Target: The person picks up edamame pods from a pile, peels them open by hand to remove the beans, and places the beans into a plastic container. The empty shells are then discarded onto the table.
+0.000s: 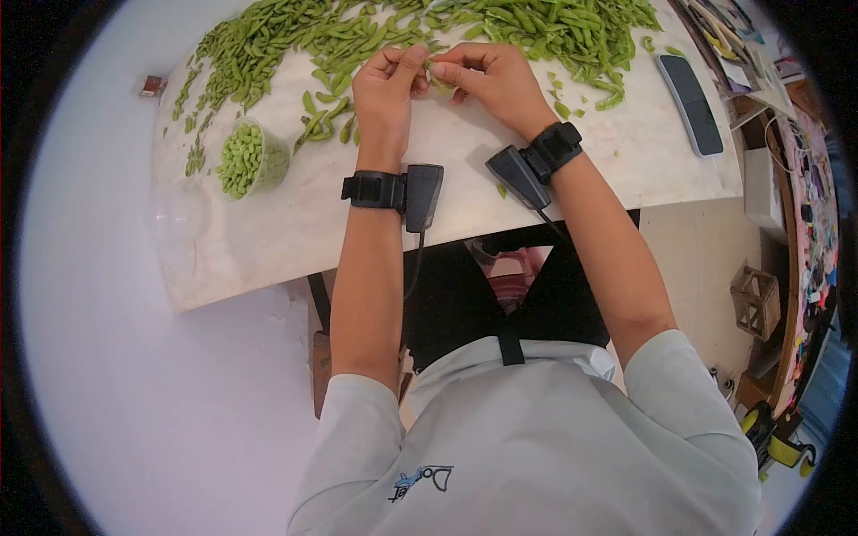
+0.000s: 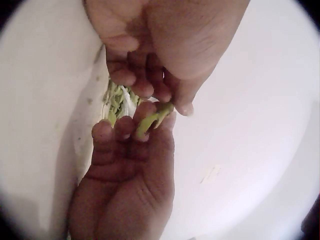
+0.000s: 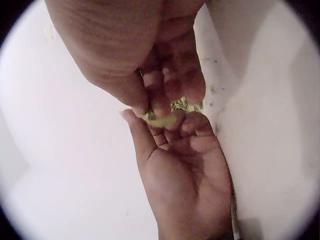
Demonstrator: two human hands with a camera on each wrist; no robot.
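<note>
Both hands meet over the table's middle, at one green soybean pod. My right hand pinches the pod between thumb and fingertips. My left hand grips its other end, thumb tip right at the pod in the left wrist view. In the right wrist view the pod lies between the two sets of fingertips, partly hidden by them. Loose pods lie beside the left hand. Further left, a clear plastic cup holds shelled green beans.
A wide heap of soybean pods spreads along the far side of the white table, with more pods at the right. A phone lies near the right edge. Small green scraps are scattered by the right hand.
</note>
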